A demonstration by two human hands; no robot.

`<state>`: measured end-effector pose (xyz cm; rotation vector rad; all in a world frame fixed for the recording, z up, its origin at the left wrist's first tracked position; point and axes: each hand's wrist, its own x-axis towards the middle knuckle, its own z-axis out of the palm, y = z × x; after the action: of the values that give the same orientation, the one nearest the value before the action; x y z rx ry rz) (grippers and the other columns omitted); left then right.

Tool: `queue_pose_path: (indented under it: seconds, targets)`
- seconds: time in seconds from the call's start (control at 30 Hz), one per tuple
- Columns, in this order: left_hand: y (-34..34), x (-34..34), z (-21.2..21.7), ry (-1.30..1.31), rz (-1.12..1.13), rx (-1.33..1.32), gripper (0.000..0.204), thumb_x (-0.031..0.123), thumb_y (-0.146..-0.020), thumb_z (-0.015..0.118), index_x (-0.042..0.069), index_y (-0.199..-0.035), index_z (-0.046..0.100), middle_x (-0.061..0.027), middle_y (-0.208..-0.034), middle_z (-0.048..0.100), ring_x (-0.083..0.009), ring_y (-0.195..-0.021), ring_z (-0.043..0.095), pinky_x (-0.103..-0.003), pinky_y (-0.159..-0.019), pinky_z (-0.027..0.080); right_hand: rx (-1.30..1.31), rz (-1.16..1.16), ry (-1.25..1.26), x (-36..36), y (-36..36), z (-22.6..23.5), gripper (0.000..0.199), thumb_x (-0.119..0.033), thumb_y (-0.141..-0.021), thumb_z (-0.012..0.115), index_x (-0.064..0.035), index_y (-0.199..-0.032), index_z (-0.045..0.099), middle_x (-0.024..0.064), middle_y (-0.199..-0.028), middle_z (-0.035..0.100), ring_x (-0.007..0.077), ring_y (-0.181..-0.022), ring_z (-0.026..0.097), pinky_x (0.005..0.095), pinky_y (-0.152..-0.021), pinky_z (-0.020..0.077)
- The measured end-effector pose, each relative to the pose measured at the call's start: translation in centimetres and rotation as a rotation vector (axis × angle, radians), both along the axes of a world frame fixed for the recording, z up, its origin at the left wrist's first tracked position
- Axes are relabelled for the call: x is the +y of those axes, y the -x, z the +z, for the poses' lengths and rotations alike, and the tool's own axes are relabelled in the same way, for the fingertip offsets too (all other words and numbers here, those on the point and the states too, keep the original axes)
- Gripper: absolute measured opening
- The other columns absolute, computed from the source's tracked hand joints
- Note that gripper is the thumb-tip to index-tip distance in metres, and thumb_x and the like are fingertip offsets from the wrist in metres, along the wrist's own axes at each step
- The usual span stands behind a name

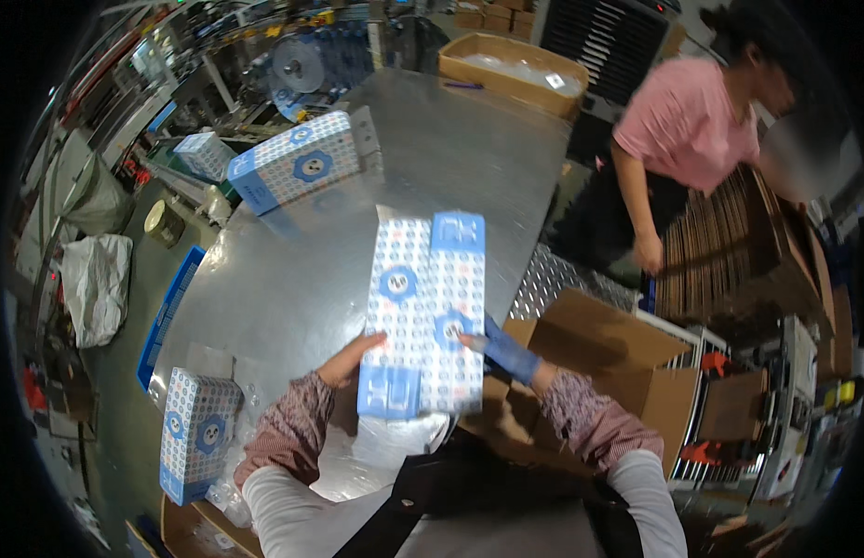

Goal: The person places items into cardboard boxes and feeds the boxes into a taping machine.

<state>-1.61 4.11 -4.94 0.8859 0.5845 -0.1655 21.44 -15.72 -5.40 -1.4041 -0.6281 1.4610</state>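
Two tall white cartons with blue ends and a small patterned print are side by side in front of me, the left carton [398, 316] and the right carton [460, 279]. They lie in opposite directions, one blue end near me and the other far. My left hand [348, 361], bare, presses the left carton's outer side, thumb on top. Around the right carton's outer edge, my right hand [508, 352] in a blue glove is closed, its thumb tip showing on the face. The fingers beneath are hidden. Both cartons are over the metal table [432, 139].
Similar cartons stand at the table's far left [301, 160] and near left [201, 432], the latter by clear plastic bags [236, 493]. An open cardboard box [609, 344] is at my right. Beyond it a person in a pink shirt [683, 121] stands by stacked flat cardboard [711, 251].
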Motion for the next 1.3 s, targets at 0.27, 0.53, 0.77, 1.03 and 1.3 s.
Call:
queue_pose_path:
  seconds: [0.27,0.53,0.77,1.03,1.3]
  targets:
    - [-4.7,-6.5,9.5,-0.581,-0.194,-0.304,0.089,0.024,-0.078,0.073,0.003,-0.147,0.019,-0.0212,-0.141,0.038,-0.0286,-0.132,0.037,-0.043,-0.108,0.032,-0.145,-0.227,-0.359,-12.4,-0.3,10.8,0.106,-0.024,-0.071,0.082,-0.0074,-0.149,0.011,0.0199,-0.142,0.037,0.0305,-0.131,0.038,0.0411,-0.108,0.0351]
    - [-24.4,-19.6,10.1,-0.933,-1.124,-0.728,0.1,0.043,-0.072,0.077,0.017,-0.151,0.02,-0.0204,-0.149,0.029,-0.0316,-0.139,0.026,-0.046,-0.112,0.024,0.336,-0.223,-0.05,-27.7,2.4,1.2,0.056,-0.024,-0.086,0.067,0.0022,-0.13,0.045,0.0164,-0.12,0.058,0.0209,-0.108,0.057,0.0339,-0.09,0.0492]
    - [-28.0,-27.3,-22.3,-0.531,-1.604,-0.229,0.068,0.04,-0.08,0.07,0.014,-0.138,0.045,-0.0174,-0.13,0.054,-0.0336,-0.122,0.048,-0.04,-0.103,0.037,0.236,-0.344,-0.188,-29.5,-1.6,2.4,0.042,-0.022,-0.094,0.056,0.0,-0.129,0.047,0.0162,-0.105,0.065,0.02,-0.085,0.067,0.0315,-0.075,0.0539]
    - [-23.9,-24.6,-23.1,-1.499,-1.204,-0.306,0.042,0.039,-0.08,0.064,0.009,-0.109,0.064,-0.0153,-0.098,0.068,-0.0321,-0.09,0.065,-0.044,-0.076,0.051,-0.004,-0.324,-0.029,-29.9,-1.7,-0.4,0.041,-0.014,-0.092,0.059,-0.0008,-0.13,0.049,0.0126,-0.109,0.064,0.0175,-0.096,0.063,0.0301,-0.083,0.0505]
    - [-18.3,10.4,3.7,-2.333,0.492,0.166,0.041,0.017,-0.07,0.07,0.001,-0.106,0.059,-0.0243,-0.103,0.058,-0.0381,-0.094,0.057,-0.047,-0.08,0.047,-0.521,-0.154,0.058,-26.4,-1.7,0.7,0.038,-0.024,-0.092,0.061,-0.0037,-0.124,0.056,0.0097,-0.107,0.066,0.0189,-0.096,0.062,0.0291,-0.086,0.0488]
